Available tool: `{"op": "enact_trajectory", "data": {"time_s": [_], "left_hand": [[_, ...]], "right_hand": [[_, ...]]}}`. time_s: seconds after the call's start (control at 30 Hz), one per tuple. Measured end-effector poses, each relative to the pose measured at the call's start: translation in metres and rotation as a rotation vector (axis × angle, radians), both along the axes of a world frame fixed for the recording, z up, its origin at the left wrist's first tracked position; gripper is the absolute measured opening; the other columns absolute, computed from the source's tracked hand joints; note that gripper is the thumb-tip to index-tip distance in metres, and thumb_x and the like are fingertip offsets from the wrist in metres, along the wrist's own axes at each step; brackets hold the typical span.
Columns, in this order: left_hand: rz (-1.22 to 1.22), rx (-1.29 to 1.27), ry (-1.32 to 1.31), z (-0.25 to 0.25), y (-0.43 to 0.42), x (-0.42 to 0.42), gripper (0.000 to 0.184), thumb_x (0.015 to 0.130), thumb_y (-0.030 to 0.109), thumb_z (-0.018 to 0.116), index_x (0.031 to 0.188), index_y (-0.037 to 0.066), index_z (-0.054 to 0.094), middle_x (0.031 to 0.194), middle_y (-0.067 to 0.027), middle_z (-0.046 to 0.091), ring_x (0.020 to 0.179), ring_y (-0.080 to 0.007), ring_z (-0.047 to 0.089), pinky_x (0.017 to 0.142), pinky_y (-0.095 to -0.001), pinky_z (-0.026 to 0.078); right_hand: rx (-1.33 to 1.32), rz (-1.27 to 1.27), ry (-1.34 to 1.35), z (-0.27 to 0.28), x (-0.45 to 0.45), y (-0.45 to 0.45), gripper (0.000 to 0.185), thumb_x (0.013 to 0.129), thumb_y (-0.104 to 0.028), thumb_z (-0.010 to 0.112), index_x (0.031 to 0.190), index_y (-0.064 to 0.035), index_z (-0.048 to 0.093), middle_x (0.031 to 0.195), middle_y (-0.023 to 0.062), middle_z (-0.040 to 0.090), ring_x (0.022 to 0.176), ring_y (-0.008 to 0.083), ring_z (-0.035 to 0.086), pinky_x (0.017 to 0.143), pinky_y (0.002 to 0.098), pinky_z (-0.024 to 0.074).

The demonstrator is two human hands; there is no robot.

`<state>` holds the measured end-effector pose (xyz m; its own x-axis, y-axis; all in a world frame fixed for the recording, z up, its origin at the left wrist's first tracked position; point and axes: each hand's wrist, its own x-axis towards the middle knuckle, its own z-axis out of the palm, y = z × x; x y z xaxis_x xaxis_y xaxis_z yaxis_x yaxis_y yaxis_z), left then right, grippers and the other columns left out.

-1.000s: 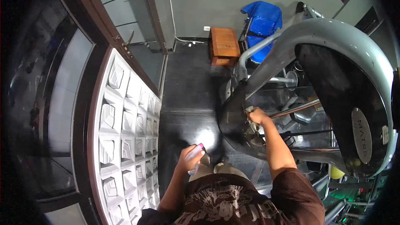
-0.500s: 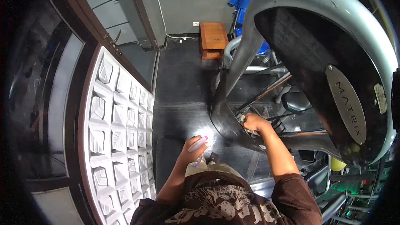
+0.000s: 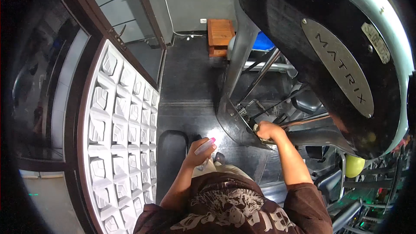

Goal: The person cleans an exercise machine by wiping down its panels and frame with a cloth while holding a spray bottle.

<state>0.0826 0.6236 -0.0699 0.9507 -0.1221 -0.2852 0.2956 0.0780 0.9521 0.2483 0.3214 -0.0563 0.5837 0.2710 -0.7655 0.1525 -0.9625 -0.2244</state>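
My left hand (image 3: 198,152) is closed around a translucent spray bottle (image 3: 204,147) with a pink tip, held in front of my waist. Part of its clear body shows below the fingers. My right hand (image 3: 269,131) reaches forward and presses a pale cloth (image 3: 256,127) onto the low frame of a gym machine (image 3: 236,119). Most of the cloth is hidden under my fingers. Above this hand rises the machine's black cover with a MATRIX plate (image 3: 340,67), edged by a thick silver tube.
A white panel with raised squares (image 3: 123,125) stands along the left, below a door handle (image 3: 119,34). A small wooden stool (image 3: 220,34) is by the back wall. Metal rods (image 3: 262,73) run inside the machine. A yellow-green ball (image 3: 354,165) is at right.
My right hand has slid with the cloth a little along the machine's frame, toward me. My view has shifted, so the machine's cover sits further left and higher. The left hand still holds the bottle.
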Motion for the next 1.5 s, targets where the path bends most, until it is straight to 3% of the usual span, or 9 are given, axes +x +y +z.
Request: {"op": "enact_trajectory", "data": {"time_s": [0.13, 0.5, 0.7, 0.77, 1.0, 1.07, 1.27, 1.33, 1.5], "left_hand": [[0.013, 0.004, -0.065, -0.007, -0.009, -0.009, 0.022, 0.091, 0.022, 0.069, 0.083, 0.003, 0.062, 0.067, 0.0001, 0.057, 0.057, -0.0078, 0.057, 0.053, -0.0268, 0.046], [0.064, -0.04, -0.405, 0.079, -0.032, 0.0, 0.01, 0.091, 0.009, 0.071, 0.09, 0.002, 0.065, 0.084, -0.0055, 0.061, 0.059, -0.0113, 0.06, 0.052, -0.026, 0.049], [0.137, 0.099, -0.556, 0.15, -0.047, 0.015, 0.022, 0.09, 0.017, 0.072, 0.077, 0.003, 0.061, 0.067, -0.006, 0.057, 0.062, -0.0209, 0.057, 0.056, -0.0325, 0.045], [0.107, 0.181, -0.67, 0.161, -0.047, 0.027, 0.014, 0.092, 0.01, 0.067, 0.082, 0.001, 0.063, 0.07, -0.0049, 0.056, 0.057, -0.0138, 0.056, 0.052, -0.0291, 0.045], [0.205, 0.265, -1.058, 0.182, -0.049, 0.093, 0.009, 0.089, 0.002, 0.062, 0.082, -0.003, 0.062, 0.068, -0.0049, 0.053, 0.05, -0.0116, 0.051, 0.048, -0.0286, 0.043], [0.169, 0.179, -0.895, 0.191, -0.048, 0.097, 0.008, 0.088, 0.0, 0.062, 0.081, -0.005, 0.061, 0.068, -0.0063, 0.054, 0.053, -0.014, 0.053, 0.05, -0.0294, 0.044], [0.09, 0.142, -1.069, 0.19, -0.028, 0.117, 0.009, 0.088, 0.002, 0.066, 0.091, -0.007, 0.064, 0.074, -0.0101, 0.06, 0.058, -0.0158, 0.056, 0.053, -0.03, 0.046], [0.049, 0.146, -1.023, 0.189, -0.015, 0.118, 0.011, 0.086, 0.001, 0.068, 0.093, -0.008, 0.065, 0.075, -0.0114, 0.06, 0.06, -0.0183, 0.057, 0.055, -0.0307, 0.046], [0.008, 0.14, -0.929, 0.179, 0.013, 0.115, 0.01, 0.086, 0.002, 0.067, 0.091, -0.007, 0.065, 0.075, -0.011, 0.06, 0.058, -0.0174, 0.057, 0.054, -0.0301, 0.045]], "right_hand": [[0.477, -0.32, -0.401, -0.017, -0.019, 0.016, 0.036, 0.083, -0.014, 0.053, 0.116, -0.0079, 0.067, 0.114, 0.0266, 0.067, 0.111, 0.0419, 0.063, 0.095, 0.0472, 0.0503], [0.052, -0.09, -0.249, 0.016, -0.06, -0.035, 0.033, 0.084, -0.015, 0.056, 0.113, -0.0065, 0.068, 0.106, 0.0229, 0.071, 0.102, 0.0388, 0.068, 0.089, 0.0446, 0.0527], [0.868, -0.694, -0.304, 0.021, -0.084, -0.031, 0.047, 0.086, -0.017, 0.076, 0.128, -0.0006, 0.06, 0.106, 0.0075, 0.07, 0.097, 0.0165, 0.064, 0.089, 0.0305, 0.0496], [1.015, -0.811, -0.316, 0.034, -0.09, -0.017, 0.059, 0.084, -0.013, 0.08, 0.134, 0.0031, 0.054, 0.11, 0.0037, 0.066, 0.1, 0.0114, 0.059, 0.092, 0.0273, 0.0469], [1.219, -0.932, -0.144, 0.054, -0.088, 0.015, 0.039, 0.093, -0.007, 0.067, 0.129, 0.0046, 0.057, 0.107, 0.0052, 0.067, 0.094, 0.0134, 0.063, 0.088, 0.0278, 0.0495], [1.26, -0.942, -0.149, 0.062, -0.076, 0.02, 0.035, 0.094, -0.007, 0.065, 0.127, 0.0043, 0.058, 0.105, 0.0059, 0.067, 0.089, 0.0135, 0.064, 0.084, 0.0278, 0.0507], [1.066, -0.904, -0.873, 0.141, -0.037, 0.068, 0.021, 0.095, -0.012, 0.065, 0.108, 0.0051, 0.066, 0.106, 0.0129, 0.064, 0.093, 0.0215, 0.063, 0.086, 0.0344, 0.0495], [0.899, -0.387, -1.575, 0.146, -0.008, 0.075, 0.026, 0.088, -0.004, 0.07, 0.113, 0.005, 0.065, 0.107, 0.0176, 0.064, 0.096, 0.0309, 0.064, 0.09, 0.0376, 0.0489], [0.703, -0.241, -1.798, 0.159, 0.036, 0.087, 0.043, 0.075, 0.004, 0.071, 0.117, -0.0055, 0.069, 0.118, 0.0208, 0.061, 0.106, 0.0395, 0.062, 0.093, 0.044, 0.0498]]}}
